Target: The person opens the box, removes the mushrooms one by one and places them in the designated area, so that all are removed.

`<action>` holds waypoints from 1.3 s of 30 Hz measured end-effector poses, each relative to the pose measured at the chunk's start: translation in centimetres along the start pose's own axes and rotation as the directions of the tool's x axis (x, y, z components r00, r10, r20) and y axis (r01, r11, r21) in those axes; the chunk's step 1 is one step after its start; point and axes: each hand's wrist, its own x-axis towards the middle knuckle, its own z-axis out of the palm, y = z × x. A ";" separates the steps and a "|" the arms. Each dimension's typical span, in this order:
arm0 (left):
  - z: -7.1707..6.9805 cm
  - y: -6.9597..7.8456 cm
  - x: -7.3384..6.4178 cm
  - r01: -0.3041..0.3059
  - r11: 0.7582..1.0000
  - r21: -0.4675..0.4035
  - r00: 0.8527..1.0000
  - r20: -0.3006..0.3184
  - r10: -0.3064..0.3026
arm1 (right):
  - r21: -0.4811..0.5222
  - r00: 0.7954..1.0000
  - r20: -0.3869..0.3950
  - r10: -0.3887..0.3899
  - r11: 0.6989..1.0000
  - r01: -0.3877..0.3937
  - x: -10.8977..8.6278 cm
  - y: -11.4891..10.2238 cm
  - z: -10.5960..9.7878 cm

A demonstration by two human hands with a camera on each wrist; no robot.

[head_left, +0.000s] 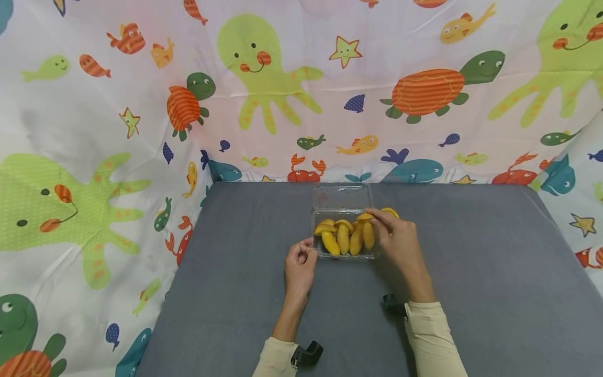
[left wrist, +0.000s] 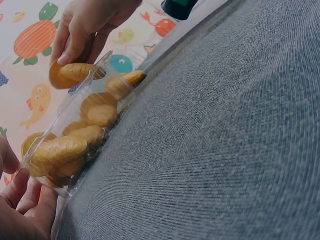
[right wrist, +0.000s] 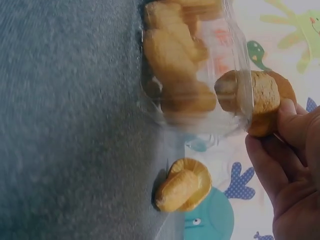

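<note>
A clear plastic box holds several yellow mushrooms lying side by side, caps toward the back. My left hand grips the box's front left corner; in the left wrist view its thumb and fingers close around that end. My right hand pinches another mushroom by its cap, between thumb and fingers, at the box's right end. The stem of this mushroom points into the box over the side wall. A loose mushroom lies on the table just outside, partly hidden behind the right hand in the head view.
The box's transparent lid lies folded open toward the back of the grey table. A curtain printed with sea animals hangs behind and at both sides. Each wrist wears a black camera.
</note>
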 end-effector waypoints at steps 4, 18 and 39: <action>0.0 -0.1 0.0 0.004 1.000 0.000 1.000 0.004 -0.004 | 0.010 0.999 -0.035 0.024 1.000 -0.023 -0.1 0.4 -0.5; 0.0 0.2 -0.1 0.017 1.000 0.008 1.000 -0.001 -0.017 | 0.022 0.990 -0.139 0.026 0.999 -0.024 0.3 0.7 -1.9; 0.0 0.0 0.1 0.007 1.000 0.007 1.000 -0.001 -0.007 | -0.136 0.958 -0.262 0.118 0.978 -0.158 0.6 3.4 -4.8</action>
